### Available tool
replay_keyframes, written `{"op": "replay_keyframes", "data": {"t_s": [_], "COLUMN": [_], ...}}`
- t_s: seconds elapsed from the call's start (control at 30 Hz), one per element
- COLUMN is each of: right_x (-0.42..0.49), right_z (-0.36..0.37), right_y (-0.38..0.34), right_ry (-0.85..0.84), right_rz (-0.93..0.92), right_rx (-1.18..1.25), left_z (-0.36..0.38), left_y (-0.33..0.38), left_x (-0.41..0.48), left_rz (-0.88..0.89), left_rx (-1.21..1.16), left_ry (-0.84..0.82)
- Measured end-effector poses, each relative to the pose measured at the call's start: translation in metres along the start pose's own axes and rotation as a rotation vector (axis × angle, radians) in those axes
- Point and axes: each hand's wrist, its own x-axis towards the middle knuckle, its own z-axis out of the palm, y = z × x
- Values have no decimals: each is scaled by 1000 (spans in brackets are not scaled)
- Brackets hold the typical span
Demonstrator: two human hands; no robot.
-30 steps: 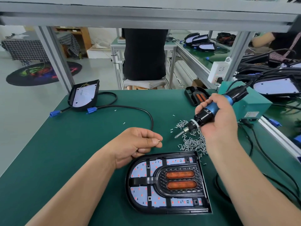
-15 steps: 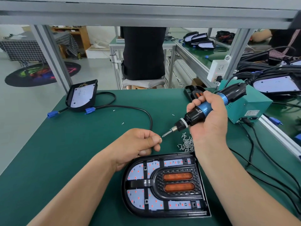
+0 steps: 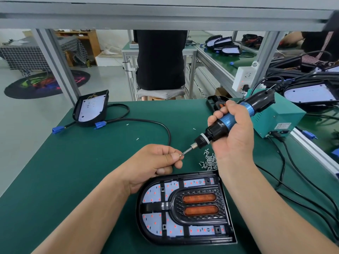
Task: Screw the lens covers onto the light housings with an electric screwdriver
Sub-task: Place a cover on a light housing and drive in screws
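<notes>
One small screw (image 3: 180, 154) is pinched between the thumb and forefinger of the left hand (image 3: 152, 162), and the bit of the electric screwdriver (image 3: 227, 123) touches it. The right hand (image 3: 236, 138) is wrapped around the screwdriver's blue and black barrel, holding it tilted, with the tip down to the left and the cord end up to the right. Both hands hover above the green mat (image 3: 82, 171), just past the far edge of the light housing (image 3: 141, 224), which lies flat nearest the person. Its black lens cover (image 3: 200, 191) sits in it, with two amber lenses in the middle and white LED boards around them (whether any screws are already in, I cannot tell). A loose heap of screws (image 3: 209, 161) lies on the mat beside the right wrist, with a few strays farther out. Farther back on the left, a second housing (image 3: 90, 108) rests near the table's corner. A black cable (image 3: 161, 125) loops across the mat, and a blue connector (image 3: 100, 124) lies just beside that housing. To the right stands a teal power box (image 3: 280, 120) with cords trailing from it. Beyond the table, someone in a black top (image 3: 160, 59) sits on a stool.
</notes>
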Motion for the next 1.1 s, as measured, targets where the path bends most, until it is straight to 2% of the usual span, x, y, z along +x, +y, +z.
{"op": "replay_keyframes", "data": {"t_s": [0.53,0.8,1.1], "right_x": [-3,-10,-12], "right_z": [0,1,-11], "right_y": [0,-2,2], "right_ry": [-45,-191,-146], "right_rz": [-39,-142,-136], "right_rx": [-46,-173,-154], "left_z": [-2,0,1], "left_y": [-5,-5,-4], "left_x": [3,3,1], "left_rz": [13,18,-9], "left_rx": [-8,-5,-8], "left_ry": [60,82,69]}}
